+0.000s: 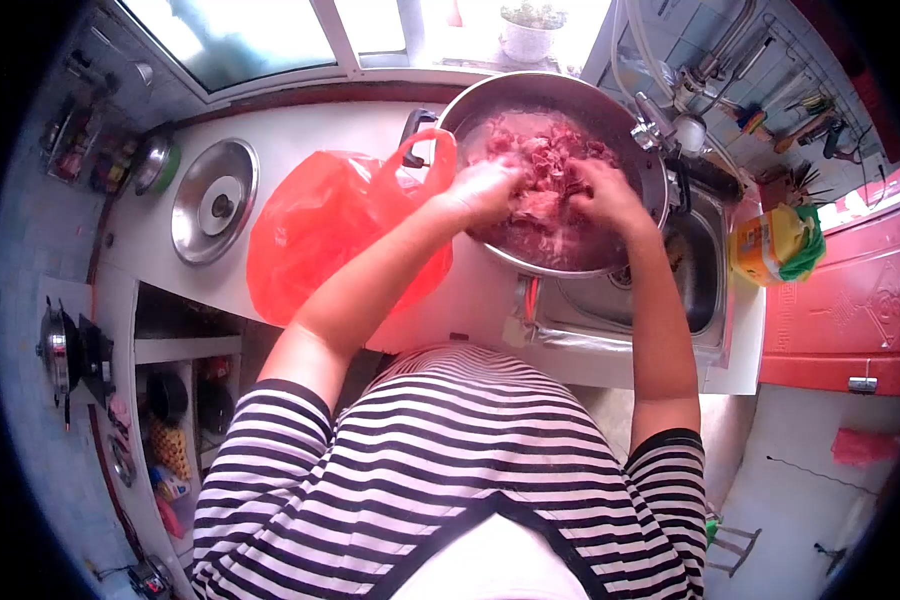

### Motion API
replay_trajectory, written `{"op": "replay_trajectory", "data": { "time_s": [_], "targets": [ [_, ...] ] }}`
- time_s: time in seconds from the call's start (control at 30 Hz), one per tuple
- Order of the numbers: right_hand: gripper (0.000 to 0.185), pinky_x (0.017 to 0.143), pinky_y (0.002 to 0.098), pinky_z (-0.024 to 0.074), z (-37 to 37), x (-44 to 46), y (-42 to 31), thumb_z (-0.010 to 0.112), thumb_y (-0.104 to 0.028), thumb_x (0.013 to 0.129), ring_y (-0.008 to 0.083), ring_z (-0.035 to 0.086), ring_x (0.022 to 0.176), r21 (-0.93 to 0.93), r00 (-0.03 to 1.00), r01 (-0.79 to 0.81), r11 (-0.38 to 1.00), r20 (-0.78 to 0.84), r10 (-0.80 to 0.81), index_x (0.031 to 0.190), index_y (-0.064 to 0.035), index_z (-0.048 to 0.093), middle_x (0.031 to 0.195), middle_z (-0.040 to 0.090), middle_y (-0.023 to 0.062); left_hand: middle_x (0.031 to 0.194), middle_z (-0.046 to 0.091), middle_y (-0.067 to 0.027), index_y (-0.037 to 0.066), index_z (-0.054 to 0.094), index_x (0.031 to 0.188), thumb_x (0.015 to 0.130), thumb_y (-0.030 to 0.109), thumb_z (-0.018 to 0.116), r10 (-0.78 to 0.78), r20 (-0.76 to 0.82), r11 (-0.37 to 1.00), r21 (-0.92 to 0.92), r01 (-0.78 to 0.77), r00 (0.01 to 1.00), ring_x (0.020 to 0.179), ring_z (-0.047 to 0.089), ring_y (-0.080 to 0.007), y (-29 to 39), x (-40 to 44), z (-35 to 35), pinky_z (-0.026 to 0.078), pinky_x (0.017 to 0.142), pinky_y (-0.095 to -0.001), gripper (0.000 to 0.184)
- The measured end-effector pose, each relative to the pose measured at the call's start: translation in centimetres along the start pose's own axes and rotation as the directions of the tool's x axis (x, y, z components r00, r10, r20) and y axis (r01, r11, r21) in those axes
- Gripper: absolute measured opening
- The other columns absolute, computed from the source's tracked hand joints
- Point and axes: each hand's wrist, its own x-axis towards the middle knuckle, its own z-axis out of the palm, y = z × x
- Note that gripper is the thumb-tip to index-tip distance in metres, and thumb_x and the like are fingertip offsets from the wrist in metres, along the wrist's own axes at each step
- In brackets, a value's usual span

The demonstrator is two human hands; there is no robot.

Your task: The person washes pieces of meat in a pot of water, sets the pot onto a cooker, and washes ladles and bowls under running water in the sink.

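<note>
My left hand (pixel 490 188) is blurry, with its fingers down in the red meat (pixel 542 200), and I cannot tell if it is holding any. My right hand (pixel 608 198) is on the other side of the meat, fingers bent down onto it, and I cannot tell how tight they are. The meat is in a big, dark pot (pixel 618 125). The pot sits over part of the sink (pixel 710 290), just beside the tap (pixel 654 123). A red plastic bag (pixel 305 240) is on the white tabletop (pixel 320 120), partly under my left arm, near the pot. Left of the bag lies a round silver lid (pixel 240 205), and past the sink, on the right, is a yellow container (pixel 755 250) with something green by it
</note>
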Motion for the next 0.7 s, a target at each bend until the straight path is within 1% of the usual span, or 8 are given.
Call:
{"op": "replay_trajectory", "data": {
  "time_s": [0.03,0.17,0.3,0.37,0.43,0.5,0.57,0.7],
  "targets": [
    [0.053,0.092,0.0373,0.0364,0.6,0.0,-0.8,0.06,-0.024,0.07,0.0297,0.046,0.106,-0.126,0.993,0.114,0.986,0.05,-0.108,0.119,-0.0135,0.045,0.117,0.045,0.0156,0.107,0.052,-0.0138,0.01,0.058,0.095,0.072,0.024,0.055,0.052,0.025,0.999,0.002,-0.052,0.998,0.095,0.052,-0.0301,0.6,-0.2,0.3,0.042,0.081,-0.0389,0.027],
    [0.047,0.088,0.0387,0.0392,-1.2,0.5,-2.1,0.053,-0.015,0.071,0.0295,0.047,0.105,-0.281,0.972,0.034,0.959,0.232,0.034,0.117,-0.0171,0.046,0.118,0.046,0.0111,0.108,0.051,-0.0112,0.011,0.062,0.086,0.071,0.022,0.054,0.077,0.171,0.996,0.04,-0.085,0.982,0.091,0.055,-0.0282,0.4,-1.0,-0.5,0.043,0.078,-0.0396,0.02],
    [0.041,0.084,0.0393,0.0413,-0.7,0.5,-3.2,0.048,-0.011,0.071,0.0285,0.05,0.101,-0.347,0.973,0.134,0.928,0.223,-0.057,0.112,-0.0153,0.05,0.111,0.051,0.0111,0.106,0.052,-0.0103,0.012,0.063,0.083,0.069,0.02,0.054,0.067,0.258,0.99,0.104,-0.097,0.964,0.088,0.056,-0.0283,0.6,-0.9,-0.5,0.044,0.076,-0.0405,0.018],
    [0.038,0.084,0.039,0.0413,-2.2,0.9,-4.0,0.048,-0.011,0.071,0.0293,0.05,0.1,-0.314,0.951,0.107,0.943,0.31,-0.004,0.109,-0.0127,0.052,0.11,0.051,0.012,0.09,0.058,-0.0105,0.013,0.063,0.083,0.069,0.021,0.054,-0.027,0.387,0.984,0.17,-0.042,0.922,0.09,0.054,-0.0281,1.1,-0.9,-0.5,0.044,0.076,-0.0405,0.018],
    [0.035,0.085,0.0391,0.0412,-3.6,1.4,-4.4,0.048,-0.011,0.071,0.0307,0.048,0.103,-0.345,0.875,0.099,0.933,0.477,0.083,0.105,-0.01,0.054,0.111,0.049,0.0131,0.087,0.058,-0.0109,0.013,0.063,0.083,0.07,0.021,0.054,-0.019,0.387,0.996,0.084,-0.014,0.922,0.09,0.054,-0.0284,1.3,-1.4,-1.0,0.043,0.077,-0.0407,0.018],
    [0.034,0.085,0.0399,0.0409,-2.4,1.8,-5.2,0.047,-0.011,0.072,0.0312,0.046,0.105,-0.324,0.919,0.11,0.94,0.392,0.028,0.104,-0.0096,0.054,0.114,0.047,0.0127,0.083,0.059,-0.0113,0.012,0.063,0.083,0.07,0.022,0.054,-0.009,0.393,1.0,0.0,0.01,0.92,0.09,0.053,-0.0286,1.3,-1.5,-1.0,0.043,0.077,-0.0409,0.018],
    [0.034,0.087,0.0428,0.0399,0.5,2.6,-4.3,0.046,-0.011,0.073,0.0322,0.04,0.111,-0.234,0.93,0.153,0.96,0.364,-0.059,0.106,-0.0094,0.053,0.119,0.042,0.0112,0.09,0.057,-0.0143,0.01,0.062,0.086,0.07,0.025,0.055,-0.029,0.333,0.989,0.147,-0.022,0.943,0.091,0.053,-0.0309,1.4,-1.2,0.2,0.043,0.078,-0.0415,0.023],
    [0.044,0.09,0.0438,0.0379,1.2,4.0,-3.5,0.048,-0.013,0.072,0.0328,0.037,0.114,-0.314,0.917,0.042,0.949,0.388,0.087,0.116,-0.0115,0.046,0.125,0.038,0.0094,0.103,0.05,-0.0168,0.008,0.058,0.096,0.068,0.032,0.06,-0.095,0.154,0.972,0.227,0.059,0.983,0.096,0.049,-0.0326,1.5,-0.8,-0.1,0.042,0.08,-0.0433,0.036]
  ]
}}
